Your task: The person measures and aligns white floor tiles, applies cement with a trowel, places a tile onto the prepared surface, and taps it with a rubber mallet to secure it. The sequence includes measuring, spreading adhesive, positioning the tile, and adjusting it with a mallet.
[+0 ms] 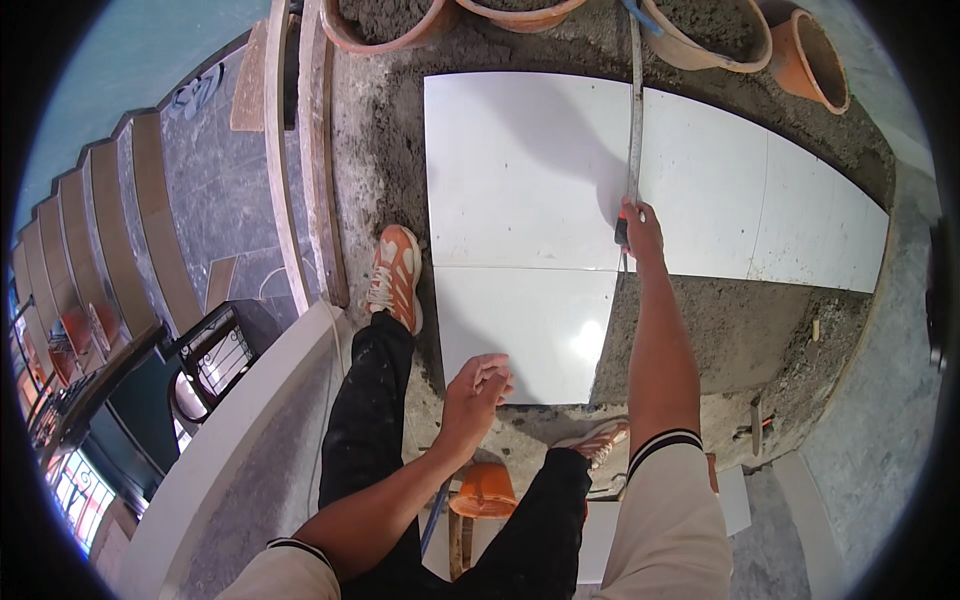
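Tape measure (622, 229) in right hand (646, 230), over tiles (525, 170); buckets (791, 62) beyond; stairs (155, 205) far left; mortar (715, 338) right of nearest tile (535, 325).

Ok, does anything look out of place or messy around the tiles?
Only minor things: the white tiles have dark specks marring their plain faces, and a small pale chip sits on the grey mortar bed like stray debris.

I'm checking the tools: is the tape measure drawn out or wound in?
The tape measure is drawn out: its blade runs from the right hand past the tiles.
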Tool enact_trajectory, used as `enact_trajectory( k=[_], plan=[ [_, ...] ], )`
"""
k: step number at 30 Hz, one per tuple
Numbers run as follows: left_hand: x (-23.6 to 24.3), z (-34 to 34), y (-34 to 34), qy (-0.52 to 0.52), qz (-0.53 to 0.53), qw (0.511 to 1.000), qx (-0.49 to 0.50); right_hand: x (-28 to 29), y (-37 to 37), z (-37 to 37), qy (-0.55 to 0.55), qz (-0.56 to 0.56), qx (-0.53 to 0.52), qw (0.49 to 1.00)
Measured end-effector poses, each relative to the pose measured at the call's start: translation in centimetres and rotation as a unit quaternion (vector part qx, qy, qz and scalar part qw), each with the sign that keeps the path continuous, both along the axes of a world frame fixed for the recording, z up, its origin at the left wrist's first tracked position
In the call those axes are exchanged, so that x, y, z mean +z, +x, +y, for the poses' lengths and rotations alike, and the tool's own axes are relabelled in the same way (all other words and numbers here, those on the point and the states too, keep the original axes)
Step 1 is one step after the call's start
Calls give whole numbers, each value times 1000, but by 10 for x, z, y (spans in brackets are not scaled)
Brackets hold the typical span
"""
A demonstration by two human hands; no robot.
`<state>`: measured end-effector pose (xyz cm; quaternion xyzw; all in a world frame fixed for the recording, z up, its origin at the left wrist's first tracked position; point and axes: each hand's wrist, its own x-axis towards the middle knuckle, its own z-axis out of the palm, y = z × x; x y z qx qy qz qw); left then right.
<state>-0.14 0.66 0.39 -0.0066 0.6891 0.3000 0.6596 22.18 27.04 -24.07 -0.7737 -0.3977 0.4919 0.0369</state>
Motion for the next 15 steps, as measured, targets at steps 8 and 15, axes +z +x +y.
enact_trajectory(
  k=[8, 15],
  plan=[
    [1, -2, 1, -1, 1, 1000, 4, 0, -1, -4, 2, 37, -20, 999],
    [-1, -10, 3, 0, -5, 1000, -15, 9, -1, -24, -5, 60, -15, 998]
  ],
)
